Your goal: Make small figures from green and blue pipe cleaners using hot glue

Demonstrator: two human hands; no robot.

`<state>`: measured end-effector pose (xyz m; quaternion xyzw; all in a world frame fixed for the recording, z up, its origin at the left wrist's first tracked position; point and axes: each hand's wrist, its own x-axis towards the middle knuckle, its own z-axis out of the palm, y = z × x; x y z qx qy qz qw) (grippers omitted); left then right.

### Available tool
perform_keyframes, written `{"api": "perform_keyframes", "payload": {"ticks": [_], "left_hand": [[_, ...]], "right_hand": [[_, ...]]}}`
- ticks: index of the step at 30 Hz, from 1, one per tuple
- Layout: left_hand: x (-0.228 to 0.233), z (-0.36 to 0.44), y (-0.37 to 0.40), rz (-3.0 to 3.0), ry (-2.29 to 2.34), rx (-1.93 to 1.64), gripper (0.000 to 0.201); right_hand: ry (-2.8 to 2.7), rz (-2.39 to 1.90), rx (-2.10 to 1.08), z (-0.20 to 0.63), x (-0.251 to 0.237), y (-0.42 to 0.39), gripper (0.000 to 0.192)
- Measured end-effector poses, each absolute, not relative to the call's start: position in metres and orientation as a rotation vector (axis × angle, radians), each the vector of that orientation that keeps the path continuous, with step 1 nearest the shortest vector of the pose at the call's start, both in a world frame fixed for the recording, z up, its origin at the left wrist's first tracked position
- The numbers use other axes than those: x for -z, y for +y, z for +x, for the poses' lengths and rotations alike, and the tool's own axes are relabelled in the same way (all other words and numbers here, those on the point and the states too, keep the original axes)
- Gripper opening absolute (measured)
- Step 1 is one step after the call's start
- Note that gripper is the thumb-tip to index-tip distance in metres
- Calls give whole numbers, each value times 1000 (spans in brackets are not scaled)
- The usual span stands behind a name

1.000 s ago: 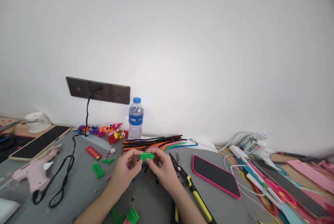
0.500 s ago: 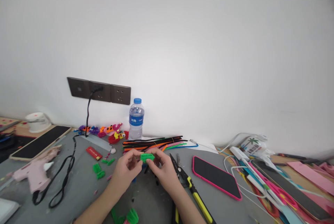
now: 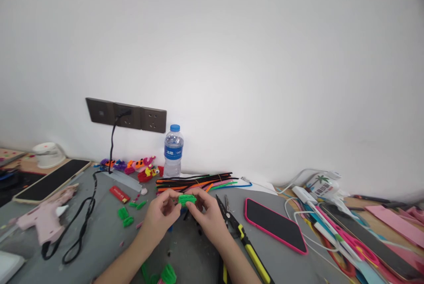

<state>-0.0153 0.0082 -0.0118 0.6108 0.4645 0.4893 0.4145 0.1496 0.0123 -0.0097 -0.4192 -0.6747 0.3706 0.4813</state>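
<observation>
Both hands are pinching one small green chenille piece (image 3: 187, 198) above the grey table (image 3: 99, 240): our left hand (image 3: 161, 215) is gripping its left end, our right hand (image 3: 208, 215) its right end, fingertips closed on it. We are judging it feather-light, fuzzy, wire-cored, bending easily and keeping its shape; the ends are looking like the best grip points. Outward, loose pipe cleaners (image 3: 195, 181) are lying just beyond, yellow-handled pliers (image 3: 243, 240) beside our right wrist, and a pink-cased phone (image 3: 273, 224) farther right.
</observation>
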Motion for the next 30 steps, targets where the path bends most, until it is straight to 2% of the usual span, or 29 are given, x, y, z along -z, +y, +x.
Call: {"api": "perform_keyframes", "payload": {"ticks": [30], "left_hand": [[17, -17, 10, 1543, 1127, -1202, 12]], "right_hand": [[-1649, -1014, -938, 149, 10, 12, 16]]}}
